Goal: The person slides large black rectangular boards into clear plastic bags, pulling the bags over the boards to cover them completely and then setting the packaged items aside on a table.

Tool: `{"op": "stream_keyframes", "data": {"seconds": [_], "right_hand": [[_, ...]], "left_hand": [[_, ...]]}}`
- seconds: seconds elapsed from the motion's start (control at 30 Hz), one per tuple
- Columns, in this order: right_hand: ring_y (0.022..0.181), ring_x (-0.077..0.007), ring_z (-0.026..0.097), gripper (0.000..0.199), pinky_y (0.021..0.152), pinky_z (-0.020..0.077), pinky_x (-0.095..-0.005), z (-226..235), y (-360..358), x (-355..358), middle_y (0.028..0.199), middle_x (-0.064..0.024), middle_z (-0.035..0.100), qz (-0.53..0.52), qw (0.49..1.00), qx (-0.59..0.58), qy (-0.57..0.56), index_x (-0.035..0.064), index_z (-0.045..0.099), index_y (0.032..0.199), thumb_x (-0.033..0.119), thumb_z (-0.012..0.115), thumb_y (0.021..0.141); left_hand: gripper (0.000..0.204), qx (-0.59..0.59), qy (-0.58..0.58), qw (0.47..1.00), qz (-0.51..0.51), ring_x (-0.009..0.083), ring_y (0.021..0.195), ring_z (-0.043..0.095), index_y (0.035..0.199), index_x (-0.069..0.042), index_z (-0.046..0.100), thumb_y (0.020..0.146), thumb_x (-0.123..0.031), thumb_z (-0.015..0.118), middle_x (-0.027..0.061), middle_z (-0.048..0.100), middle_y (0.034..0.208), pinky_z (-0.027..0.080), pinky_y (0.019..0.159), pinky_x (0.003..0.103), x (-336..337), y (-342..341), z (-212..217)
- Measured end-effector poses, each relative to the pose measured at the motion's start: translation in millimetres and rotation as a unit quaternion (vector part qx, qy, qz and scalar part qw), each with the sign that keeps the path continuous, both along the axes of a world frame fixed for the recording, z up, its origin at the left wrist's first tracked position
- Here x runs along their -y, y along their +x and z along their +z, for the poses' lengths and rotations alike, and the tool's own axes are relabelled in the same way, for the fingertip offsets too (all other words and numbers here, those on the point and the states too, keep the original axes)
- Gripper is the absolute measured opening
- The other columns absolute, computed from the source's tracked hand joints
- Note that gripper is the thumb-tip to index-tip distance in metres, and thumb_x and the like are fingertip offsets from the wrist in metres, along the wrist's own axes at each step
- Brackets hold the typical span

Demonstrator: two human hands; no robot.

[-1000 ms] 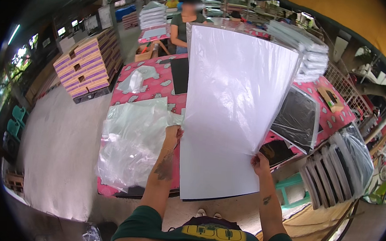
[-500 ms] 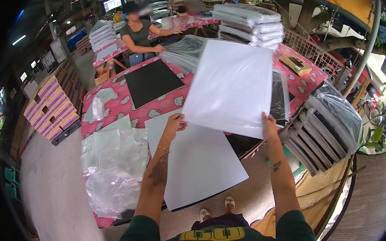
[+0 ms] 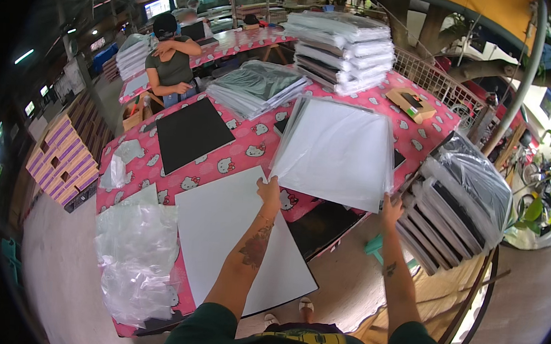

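Note:
A white board in a clear plastic sleeve point(image 3: 337, 152) lies low over the right part of the table, on top of other sleeved boards whose edges peek out. My left hand point(image 3: 269, 194) is closed at its near left corner, thumb against the edge. At the near right corner, my right hand point(image 3: 391, 211) pinches the sleeve's edge. Beneath my left forearm rests a large bare white board point(image 3: 227, 216) with a dark underside. A black board point(image 3: 193, 134) lies farther back on the left. Crumpled clear plastic sleeves point(image 3: 135, 258) are heaped at the near left.
The table's pink patterned cover point(image 3: 252, 146) shows between the boards. Wrapped boards are piled at the back point(image 3: 341, 49), in the middle point(image 3: 256, 87) and at the right point(image 3: 456, 197). A cardboard box point(image 3: 410, 105) sits far right. Across the table stands a co-worker point(image 3: 171, 69).
Both hands have lowered the sleeved white board onto the right part of the table. The co-worker has drawn back from the middle pile and raised one arm across the chest.

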State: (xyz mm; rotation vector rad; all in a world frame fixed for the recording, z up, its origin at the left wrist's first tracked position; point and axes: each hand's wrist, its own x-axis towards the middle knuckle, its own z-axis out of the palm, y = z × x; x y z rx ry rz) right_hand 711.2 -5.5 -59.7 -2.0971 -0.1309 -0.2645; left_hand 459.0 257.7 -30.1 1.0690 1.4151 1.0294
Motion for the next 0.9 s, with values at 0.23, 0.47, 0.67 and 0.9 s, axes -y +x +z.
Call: {"op": "stream_keyframes", "data": {"seconds": [0.23,0.47,0.67,0.9], "right_hand": [[0.101,-0.0363,0.057,0.062,0.086,0.0492,-0.0407,12,-25,-84,0.118,-0.0284,0.051,-0.043,0.873,-0.210,0.438,-0.0106,0.044,0.120,0.030,0.066,0.079],[0.091,-0.0294,0.058,0.054,0.081,0.0479,-0.0435,-45,46,-33,0.109,-0.0214,0.057,0.076,0.864,-0.237,0.437,-0.0097,0.048,0.114,0.026,0.066,0.078],[0.111,-0.0251,0.048,0.052,0.092,0.0364,-0.0427,-14,-55,63,0.123,-0.0101,0.049,0.068,0.932,-0.162,0.318,0.0097,0.046,0.126,0.041,0.054,0.084],[0.097,-0.0177,0.055,0.033,0.084,0.0428,-0.0341,52,-259,16,0.108,-0.0054,0.056,0.373,0.830,-0.287,0.300,0.0086,0.051,0.118,0.027,0.054,0.090]], "left_hand": [[0.065,-0.027,-0.019,0.998,0.047,0.0372,0.119,0.044,0.129,0.003,0.032,0.074,-0.015,0.061,0.0247,0.038,0.132,0.042,0.096,0.042,-81,50,-76],[0.057,0.137,-0.153,0.976,-0.077,0.0266,0.095,0.057,0.115,0.005,0.042,0.072,-0.021,0.068,0.0223,0.055,0.096,0.048,0.084,0.037,-17,53,-12],[0.052,-0.302,0.419,0.855,-0.052,0.0327,0.114,0.047,0.124,-0.006,0.049,0.075,-0.010,0.067,0.0150,0.052,0.119,0.038,0.097,0.041,43,-252,19],[0.054,-0.745,0.240,0.617,0.084,0.0330,0.116,0.045,0.128,-0.012,0.046,0.076,-0.009,0.059,0.0189,0.046,0.127,0.033,0.099,0.053,97,-529,57]]}}
